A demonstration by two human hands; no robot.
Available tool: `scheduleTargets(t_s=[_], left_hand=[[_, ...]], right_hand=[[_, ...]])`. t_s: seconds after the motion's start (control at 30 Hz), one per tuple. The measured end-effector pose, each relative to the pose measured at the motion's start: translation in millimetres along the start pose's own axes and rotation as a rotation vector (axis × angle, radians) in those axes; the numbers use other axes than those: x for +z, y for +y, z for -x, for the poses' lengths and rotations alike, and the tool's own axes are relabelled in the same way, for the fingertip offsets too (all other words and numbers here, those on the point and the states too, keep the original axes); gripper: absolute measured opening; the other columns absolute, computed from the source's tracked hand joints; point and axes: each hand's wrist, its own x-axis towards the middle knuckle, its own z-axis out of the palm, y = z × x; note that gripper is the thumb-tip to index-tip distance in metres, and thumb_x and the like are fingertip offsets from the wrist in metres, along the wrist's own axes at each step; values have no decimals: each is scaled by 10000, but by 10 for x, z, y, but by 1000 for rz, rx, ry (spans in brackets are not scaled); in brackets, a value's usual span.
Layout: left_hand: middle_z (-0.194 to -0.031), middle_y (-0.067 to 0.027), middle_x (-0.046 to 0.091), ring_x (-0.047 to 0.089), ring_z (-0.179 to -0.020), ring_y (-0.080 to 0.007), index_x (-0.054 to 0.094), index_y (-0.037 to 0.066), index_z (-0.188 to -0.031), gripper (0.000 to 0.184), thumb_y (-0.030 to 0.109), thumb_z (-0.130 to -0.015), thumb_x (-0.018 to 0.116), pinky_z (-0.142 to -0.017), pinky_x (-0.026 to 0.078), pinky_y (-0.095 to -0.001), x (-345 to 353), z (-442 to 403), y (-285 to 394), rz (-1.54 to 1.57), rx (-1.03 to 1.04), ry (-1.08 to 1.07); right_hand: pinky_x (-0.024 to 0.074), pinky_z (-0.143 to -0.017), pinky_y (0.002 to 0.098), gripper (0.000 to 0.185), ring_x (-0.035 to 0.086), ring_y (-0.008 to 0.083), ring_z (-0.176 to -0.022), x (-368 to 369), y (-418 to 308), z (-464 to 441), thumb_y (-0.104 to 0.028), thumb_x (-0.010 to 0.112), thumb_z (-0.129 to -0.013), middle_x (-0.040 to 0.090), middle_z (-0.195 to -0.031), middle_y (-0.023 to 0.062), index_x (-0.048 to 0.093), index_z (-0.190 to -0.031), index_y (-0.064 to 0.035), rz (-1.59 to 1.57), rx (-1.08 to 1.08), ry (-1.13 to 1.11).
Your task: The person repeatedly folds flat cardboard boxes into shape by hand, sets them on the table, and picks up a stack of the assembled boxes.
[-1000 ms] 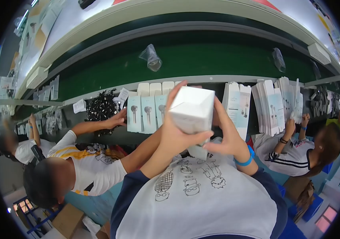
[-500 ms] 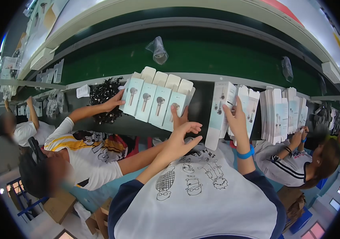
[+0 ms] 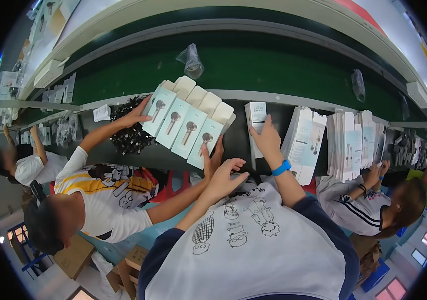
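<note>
In the head view, my right hand [image 3: 267, 141] grips a slim white and pale blue box [image 3: 257, 114], its thumb along the front and its fingers at the right side. The lower part of this box is partly hidden by the hand. My left hand [image 3: 227, 178] hovers near my chest with nothing in it, its thumb and fingers apart. Just right of my right hand stands a stack of flat folded boxes [image 3: 303, 142]. To the left, a co-worker's two hands hold a row of several open-topped pale blue boxes [image 3: 183, 129] printed with a device.
A heap of small black parts [image 3: 129, 131] lies beyond the co-worker's arm. More folded cartons [image 3: 351, 145] stand farther right, before another person. A clear plastic bag [image 3: 191, 62] with something inside rests on the green belt [image 3: 273, 65].
My right hand has moved left with the box, away from the folded stack. The co-worker's row of boxes has tilted and shifted slightly left. My left hand has barely moved.
</note>
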Motion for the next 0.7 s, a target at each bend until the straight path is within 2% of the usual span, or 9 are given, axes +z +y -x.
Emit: scheduleTargets(t_s=[0.1,0.13,0.17,0.23,0.27,0.4,0.5,0.6,0.7], left_hand=[[-991,-114,581,593,-910,-205,555,12,-1137,388,158,-808,701,-846,474,-309,20,-11,-7,21,53,64],[-993,-117,583,594,-914,-207,556,12,-1131,384,158,-806,702,-843,474,-309,21,-8,-3,27,56,63],[-995,-119,586,595,-919,-208,558,13,-1125,380,157,-804,703,-839,474,-310,22,0,-3,33,59,60],[-1030,-95,592,584,-955,-183,554,27,-1149,385,167,-819,694,-847,455,-301,22,3,-52,20,20,28],[-1066,-70,598,573,-991,-159,549,42,-1173,390,178,-833,685,-855,436,-293,16,-4,-77,5,-14,-3],[-1067,-68,602,578,-983,-155,570,39,-1139,341,154,-836,678,-844,440,-288,25,-24,-170,58,-26,9],[-1004,-67,600,585,-926,-170,588,30,-1066,266,94,-818,664,-820,443,-289,48,-74,-266,152,-85,108],[-988,-88,544,552,-927,-215,576,16,-985,232,14,-762,638,-790,440,-302,45,-200,-387,-225,208,608],[-1228,-180,478,479,-1123,-347,456,3,-1237,564,111,-741,702,-946,399,-404,-31,-417,-617,-412,264,708]], right_hand=[[528,-727,444,763,607,403,-952,-131,-44,27,-336,697,-740,593,-1107,233,393,-1326,46,-12,-151,163],[481,-872,466,688,533,388,-1095,-321,-173,43,-199,693,-701,551,-1187,216,423,-1295,18,-123,-100,97],[481,-872,466,688,533,388,-1095,-444,-225,42,-199,693,-701,551,-1187,216,423,-1295,18,-122,-101,93],[366,-1011,515,650,451,372,-1201,-604,-260,34,-93,659,-678,504,-1249,211,432,-1281,-5,15,-462,247],[262,-1073,552,584,353,380,-1287,-634,-263,56,1,613,-668,437,-1321,212,491,-1237,-48,6,-485,208],[309,-1073,505,551,336,467,-1295,-214,120,70,125,543,-660,318,-1422,236,577,-1155,-114,-46,-633,183],[351,-1051,492,523,336,459,-1301,75,241,202,117,552,-687,308,-1424,245,577,-1162,-101,-170,-672,76],[349,-1063,476,540,316,466,-1315,374,281,371,149,518,-698,290,-1431,247,563,-1180,-91,-239,-648,-17],[342,-1077,460,599,299,456,-1334,455,276,525,178,477,-687,273,-1444,241,515,-1229,-76,-292,-621,-115]])
